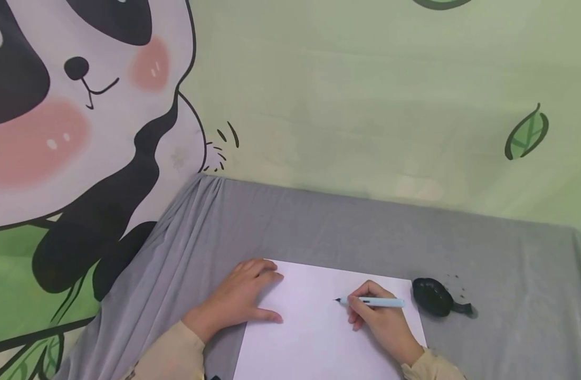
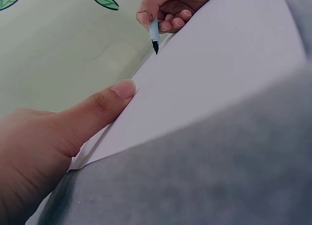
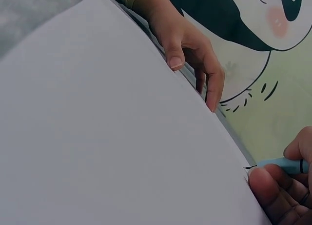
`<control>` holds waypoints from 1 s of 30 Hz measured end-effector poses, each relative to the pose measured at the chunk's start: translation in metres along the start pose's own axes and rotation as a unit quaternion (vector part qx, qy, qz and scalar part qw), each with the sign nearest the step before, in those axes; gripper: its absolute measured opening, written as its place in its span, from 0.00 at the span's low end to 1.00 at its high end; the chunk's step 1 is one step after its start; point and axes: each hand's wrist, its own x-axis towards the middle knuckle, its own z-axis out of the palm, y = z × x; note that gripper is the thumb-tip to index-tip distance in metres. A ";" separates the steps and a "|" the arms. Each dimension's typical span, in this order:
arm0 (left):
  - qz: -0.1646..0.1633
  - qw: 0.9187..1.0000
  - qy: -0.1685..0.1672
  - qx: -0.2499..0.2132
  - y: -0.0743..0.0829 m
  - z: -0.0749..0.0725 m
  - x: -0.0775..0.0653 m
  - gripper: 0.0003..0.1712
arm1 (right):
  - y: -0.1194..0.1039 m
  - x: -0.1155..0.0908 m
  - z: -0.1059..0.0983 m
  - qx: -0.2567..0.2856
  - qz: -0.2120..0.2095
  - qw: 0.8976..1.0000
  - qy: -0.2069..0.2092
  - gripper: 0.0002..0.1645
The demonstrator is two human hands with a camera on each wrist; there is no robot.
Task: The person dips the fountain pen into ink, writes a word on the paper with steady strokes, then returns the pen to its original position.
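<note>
Gry cloth (image 1: 518, 258), wht paper (image 1: 309, 338) on it, blk dish (image 1: 431, 297) just R

The count comes to two hands, one left hand (image 1: 240, 293) and one right hand (image 1: 381, 321), with two beige sleeves (image 1: 169, 354), one per arm. There is one light blue brush pen (image 1: 382, 302), one visible sheet of white paper (image 1: 304, 338) and one black dish (image 1: 431, 297). A few dark specks (image 1: 456, 276) lie near the dish, too small to number surely. One grey cloth (image 1: 518, 285) shows, and one small black object (image 1: 216, 378), cut off at the head view's lower edge. The printed scenery has one panda (image 1: 124, 126), with one nose (image 1: 76, 68), two dark eye patches (image 1: 114, 18) and two pink cheeks (image 1: 38, 142), and three green leaves (image 1: 527, 134) in the head view, two of them cut by its edges
</note>
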 end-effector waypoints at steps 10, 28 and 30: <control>0.000 1.000 0.001 -0.001 -0.001 -0.002 0.002 0.42 | -0.004 0.001 0.000 0.001 0.016 1.000 0.022 0.08; 0.000 1.000 0.005 -0.001 -0.003 0.002 0.000 0.41 | -0.001 -0.002 0.002 0.007 0.033 0.998 0.062 0.07; 0.002 1.000 0.006 -0.001 -0.003 0.002 -0.001 0.41 | -0.002 -0.002 0.003 0.009 0.035 0.997 0.069 0.06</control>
